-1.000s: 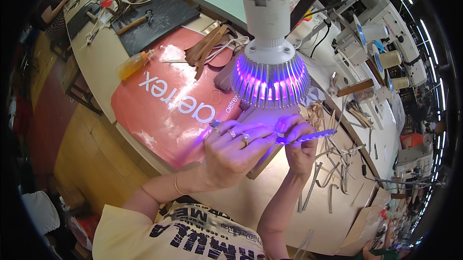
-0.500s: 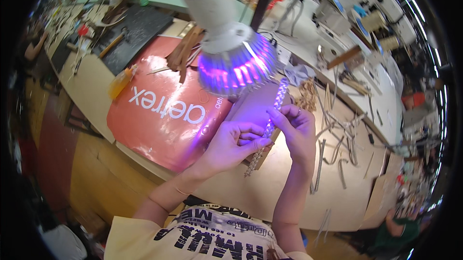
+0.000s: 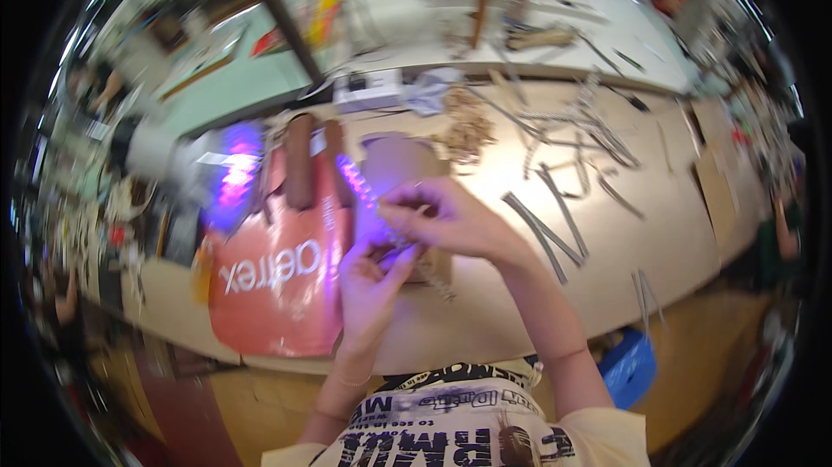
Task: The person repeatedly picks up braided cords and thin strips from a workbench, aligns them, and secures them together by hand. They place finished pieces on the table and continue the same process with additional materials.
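Observation:
A braided strip [image 3: 357, 181] runs slantwise between my two hands, tinted purple by the lamp light at its upper end. Its lower, pale end hangs past my fingers over the table. My left hand [image 3: 371, 283] pinches it near the middle. Just above, my right hand [image 3: 446, 217] has its thumb and fingers closed on the strip too. Motion blur hides the exact fingertip contact. Behind the hands lies a brown box-like block [image 3: 400, 162] on the table.
A lamp [image 3: 230, 174] with glowing purple light stands at the left, over a red plastic sheet [image 3: 273, 311]. Brown leather pieces [image 3: 300, 164] lie beside it. Grey strips [image 3: 546, 237] and tangled braided strips [image 3: 581, 125] are scattered right. A blue container [image 3: 631, 372] stands below the table edge.
The view has turned right, so the lamp and red sheet now sit further left. The strip's upper end now leans left, with both hands still on it.

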